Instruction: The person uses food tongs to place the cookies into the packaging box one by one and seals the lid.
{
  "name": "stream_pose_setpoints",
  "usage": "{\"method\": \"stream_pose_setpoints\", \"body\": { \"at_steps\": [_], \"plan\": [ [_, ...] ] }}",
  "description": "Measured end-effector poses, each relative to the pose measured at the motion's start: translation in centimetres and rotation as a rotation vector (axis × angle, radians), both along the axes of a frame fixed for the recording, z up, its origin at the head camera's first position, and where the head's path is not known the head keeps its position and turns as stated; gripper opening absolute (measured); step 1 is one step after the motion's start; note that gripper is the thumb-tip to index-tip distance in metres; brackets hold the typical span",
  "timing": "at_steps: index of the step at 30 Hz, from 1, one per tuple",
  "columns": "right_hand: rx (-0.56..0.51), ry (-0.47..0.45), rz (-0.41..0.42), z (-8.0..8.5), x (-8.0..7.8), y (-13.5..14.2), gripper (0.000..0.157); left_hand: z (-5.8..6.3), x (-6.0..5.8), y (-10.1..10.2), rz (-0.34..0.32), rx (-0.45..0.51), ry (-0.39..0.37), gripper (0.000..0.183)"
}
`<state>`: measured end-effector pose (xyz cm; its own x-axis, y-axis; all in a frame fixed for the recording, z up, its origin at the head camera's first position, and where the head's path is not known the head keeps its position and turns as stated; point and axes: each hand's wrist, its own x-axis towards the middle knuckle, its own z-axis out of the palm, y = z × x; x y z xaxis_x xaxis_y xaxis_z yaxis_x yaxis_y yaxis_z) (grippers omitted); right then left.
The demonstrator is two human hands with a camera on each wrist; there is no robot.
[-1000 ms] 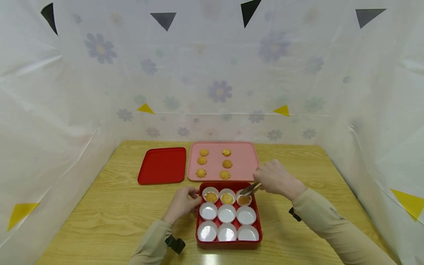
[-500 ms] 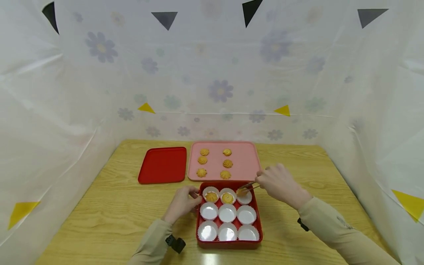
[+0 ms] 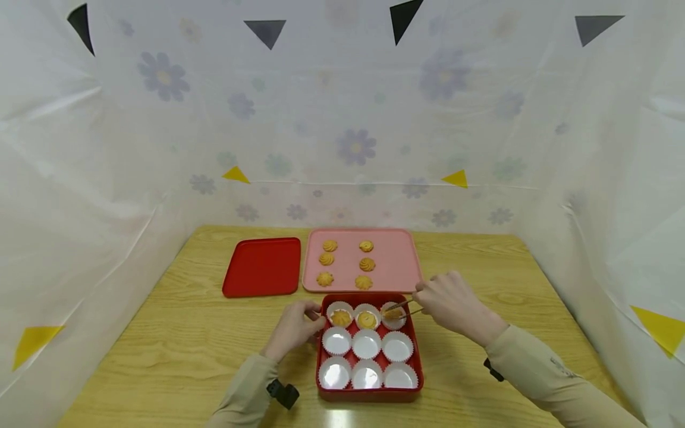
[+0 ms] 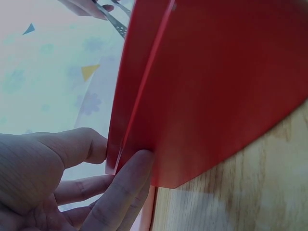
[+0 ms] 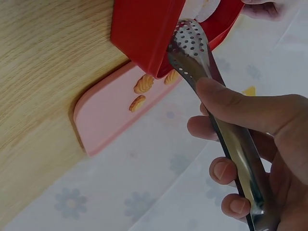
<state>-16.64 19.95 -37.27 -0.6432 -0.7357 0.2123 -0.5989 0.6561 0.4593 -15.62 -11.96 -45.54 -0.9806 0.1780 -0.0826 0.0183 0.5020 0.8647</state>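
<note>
A red box holds white paper cups in rows. My left hand pinches its far left wall, thumb on one side of the rim and fingers on the other, as the left wrist view shows. In my right hand are metal tongs with perforated tips, angled down over the far right cup. The tong arms are spread beside a golden cookie, which sits tilted in that cup. Two more cookies, one in the left cup and one in the middle cup, fill the far row.
Behind the box lies a pink tray bearing several swirled cookies. To its left is a flat red tray. The wooden table is enclosed by flower-printed white sheeting.
The far right cookie was lifted and tipped toward the cup's left side, then lowered a little. The tong arms have spread apart, and my right hand has shifted slightly right. My left hand stays put.
</note>
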Motion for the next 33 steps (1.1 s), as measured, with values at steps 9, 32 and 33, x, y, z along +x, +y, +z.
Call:
{"method": "stream_pose_setpoints", "body": {
  "at_steps": [9,32,33],
  "plan": [
    [-0.041,-0.097,-0.037,0.7,-0.1,0.2,0.022,0.1,-0.1,0.1,-0.001,-0.002,-0.017,0.030],
    [-0.582,-0.707,-0.423,-3.2,-5.0,-0.7,0.023,0.0,-0.1,0.0,0.008,-0.033,0.002,0.029],
    [-0.582,-0.721,-0.435,-3.3,-5.2,-0.9,0.023,0.0,-0.1,0.0,0.004,-0.033,0.003,0.028]
  ]
}}
